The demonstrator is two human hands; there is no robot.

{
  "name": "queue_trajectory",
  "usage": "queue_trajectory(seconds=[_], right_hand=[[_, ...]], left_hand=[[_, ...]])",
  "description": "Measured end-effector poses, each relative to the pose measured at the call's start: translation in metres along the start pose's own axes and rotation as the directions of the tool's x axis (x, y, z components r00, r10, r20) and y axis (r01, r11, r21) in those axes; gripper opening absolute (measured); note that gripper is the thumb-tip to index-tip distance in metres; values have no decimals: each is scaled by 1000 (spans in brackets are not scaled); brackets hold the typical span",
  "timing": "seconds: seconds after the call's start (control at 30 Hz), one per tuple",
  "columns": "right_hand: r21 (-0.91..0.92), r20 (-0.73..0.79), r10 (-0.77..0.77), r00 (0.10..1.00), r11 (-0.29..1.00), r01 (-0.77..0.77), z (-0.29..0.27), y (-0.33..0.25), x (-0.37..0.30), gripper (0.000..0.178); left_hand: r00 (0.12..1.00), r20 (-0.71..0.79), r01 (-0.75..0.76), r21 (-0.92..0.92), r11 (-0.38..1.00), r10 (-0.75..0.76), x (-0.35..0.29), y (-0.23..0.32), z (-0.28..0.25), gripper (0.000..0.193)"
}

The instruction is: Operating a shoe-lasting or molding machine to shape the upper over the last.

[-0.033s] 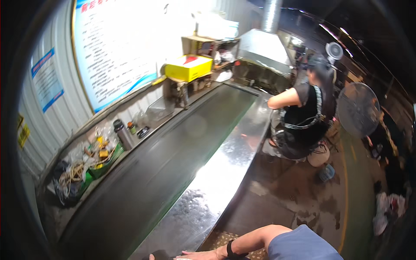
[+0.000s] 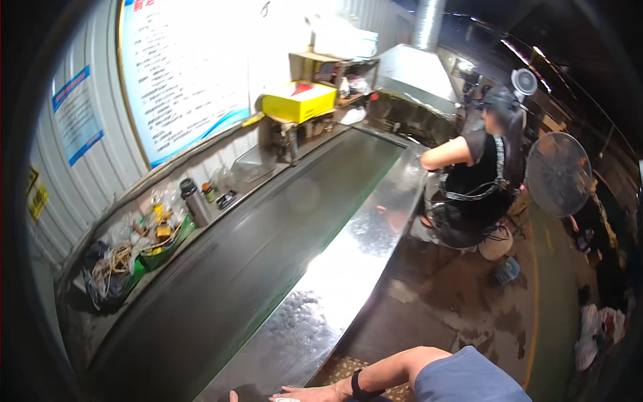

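From the lower right my right arm reaches in, with a blue sleeve and a black band at the wrist. My right hand [image 2: 311, 392] lies low over the near end of the shiny metal ledge [image 2: 268, 365], its fingers pointing left. They close about a small white thing [image 2: 287, 400], cut off by the picture's lower edge. Just left of them is a dark rounded shape [image 2: 251, 392] that I cannot make out. Beyond it, a single fingertip of my left hand [image 2: 234, 396] shows; the rest is out of the picture. A long dark belt-like surface [image 2: 268, 221] runs alongside the ledge.
Across the ledge a co-worker [image 2: 475, 174] in a dark apron sits near a metal hood [image 2: 418, 74] and a fan [image 2: 559, 173]. Along the wall stand a yellow box [image 2: 299, 104], a steel flask [image 2: 194, 202] and a green bag of scraps [image 2: 157, 251]. A blue container [image 2: 507, 269] stands on the floor.
The view has shifted slightly, so the background sits a little farther right. The co-worker's head has turned. My right hand stays in nearly the same place.
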State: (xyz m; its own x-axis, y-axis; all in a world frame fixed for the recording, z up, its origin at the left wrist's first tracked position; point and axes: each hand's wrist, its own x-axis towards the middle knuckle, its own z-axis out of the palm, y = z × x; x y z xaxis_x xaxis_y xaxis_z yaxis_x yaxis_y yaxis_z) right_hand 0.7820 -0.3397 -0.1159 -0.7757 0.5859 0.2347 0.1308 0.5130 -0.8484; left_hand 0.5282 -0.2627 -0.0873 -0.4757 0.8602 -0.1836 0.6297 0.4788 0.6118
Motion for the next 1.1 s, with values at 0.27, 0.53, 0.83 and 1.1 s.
queue_trajectory(seconds=[0.27,0.53,0.83,1.1], right_hand=[[77,12,84,996,993,-85,17,4,15,113],[473,511,626,590,369,-800,-8,-116,150,111],[575,435,169,885,704,-417,187,-256,183,31],[584,670,130,731,516,-627,378,-404,168,16]], left_hand=[[998,-64,-19,-626,779,-27,20,-65,-7,39],[943,-283,39,-430,902,-175,-57,-96,-140,56],[515,-699,-20,-589,808,-497,-271,-188,-333,28],[505,-345,-555,-832,8,-791,-463,-303,-455,40]])
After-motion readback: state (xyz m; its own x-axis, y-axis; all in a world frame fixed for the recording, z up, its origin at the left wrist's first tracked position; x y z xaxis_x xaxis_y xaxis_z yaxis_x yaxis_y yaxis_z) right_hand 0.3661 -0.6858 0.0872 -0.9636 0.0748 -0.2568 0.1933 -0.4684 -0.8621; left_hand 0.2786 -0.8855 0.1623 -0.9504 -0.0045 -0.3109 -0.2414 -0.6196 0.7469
